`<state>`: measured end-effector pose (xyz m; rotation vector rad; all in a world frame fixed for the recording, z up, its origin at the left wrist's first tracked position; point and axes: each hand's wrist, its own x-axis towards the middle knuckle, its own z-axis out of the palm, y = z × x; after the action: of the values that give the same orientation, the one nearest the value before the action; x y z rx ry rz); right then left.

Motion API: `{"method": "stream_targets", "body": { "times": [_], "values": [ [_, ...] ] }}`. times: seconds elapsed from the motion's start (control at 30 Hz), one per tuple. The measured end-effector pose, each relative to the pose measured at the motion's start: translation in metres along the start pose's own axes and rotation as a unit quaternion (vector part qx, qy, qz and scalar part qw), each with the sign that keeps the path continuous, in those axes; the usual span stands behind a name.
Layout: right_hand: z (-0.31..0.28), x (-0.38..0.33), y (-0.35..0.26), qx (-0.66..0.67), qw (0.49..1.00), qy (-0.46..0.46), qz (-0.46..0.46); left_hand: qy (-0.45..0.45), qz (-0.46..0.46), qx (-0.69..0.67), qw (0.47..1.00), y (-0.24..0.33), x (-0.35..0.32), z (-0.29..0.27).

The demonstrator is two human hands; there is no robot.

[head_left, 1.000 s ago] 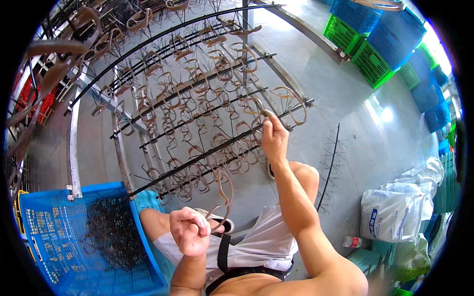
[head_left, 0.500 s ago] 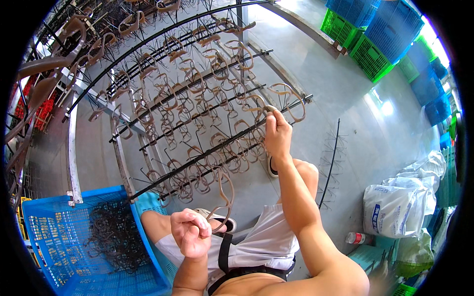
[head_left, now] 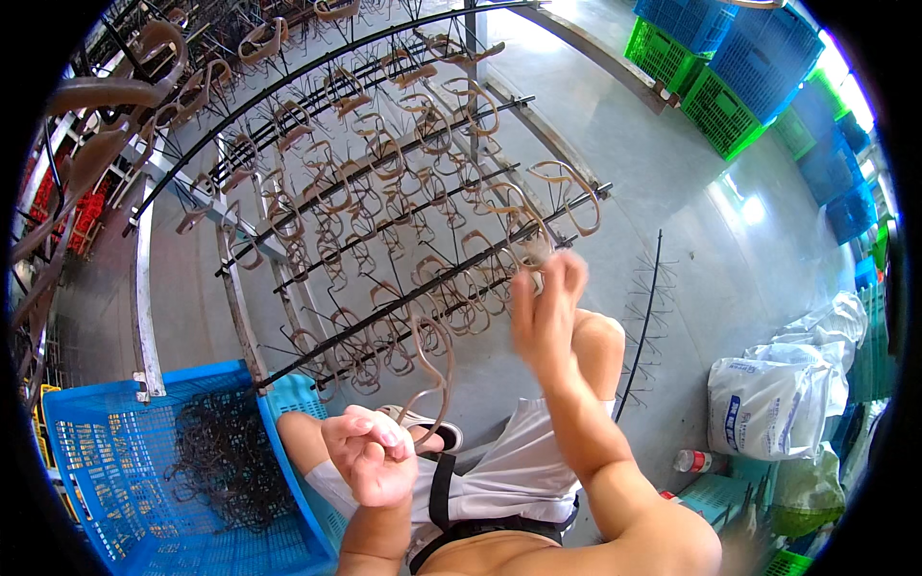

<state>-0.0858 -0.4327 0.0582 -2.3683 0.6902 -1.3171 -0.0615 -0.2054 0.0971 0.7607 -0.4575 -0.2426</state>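
Observation:
My left hand [head_left: 373,456] is closed, with the fingers curled in. A thin brown looped frame [head_left: 446,365] rises from it, its lower end at my fingers. Beyond it, several similar brown looped frames [head_left: 384,149] hang on the hooks of a rack with black hooked bars [head_left: 432,281]. My right hand [head_left: 549,312] is slightly blurred, its fingers apart and nothing seen in them. It is just below a brown frame [head_left: 528,213] hanging near the right end of the nearest bar.
A blue crate [head_left: 96,461] with a dark tangled heap [head_left: 230,459] stands at lower left. One loose hooked bar [head_left: 645,322] lies on the floor at right. White sacks [head_left: 768,403], a bottle [head_left: 693,462] and stacked blue and green crates [head_left: 725,96] are along the right.
My right hand has drawn back from the frame on the nearest bar, and its fingers have spread. My left hand has moved slightly right and still has its looped frame.

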Motion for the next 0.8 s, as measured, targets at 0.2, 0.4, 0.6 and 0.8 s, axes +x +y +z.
{"method": "stream_targets", "body": {
  "times": [0.2, 0.4, 0.6, 0.8],
  "values": [
    [-0.042, -0.079, -0.101, 0.653, 0.608, -0.167, 0.42, -0.058, 0.075, 0.035, 0.995, -0.032, 0.0, 0.029],
    [0.016, -0.028, -0.047, 0.463, 0.8, -0.002, 0.381, -0.172, 0.111, 0.384, 0.9, -0.019, 0.018, -0.015],
    [0.075, -0.015, -0.009, 0.323, 0.874, -0.003, 0.364, 0.349, 0.107, 0.575, 0.732, 0.071, 0.002, -0.25],
    [0.078, -0.005, -0.032, 0.534, 0.732, -0.015, 0.422, 0.408, -0.35, 0.81, 0.233, 0.119, -0.128, -0.494]
  ]
}}
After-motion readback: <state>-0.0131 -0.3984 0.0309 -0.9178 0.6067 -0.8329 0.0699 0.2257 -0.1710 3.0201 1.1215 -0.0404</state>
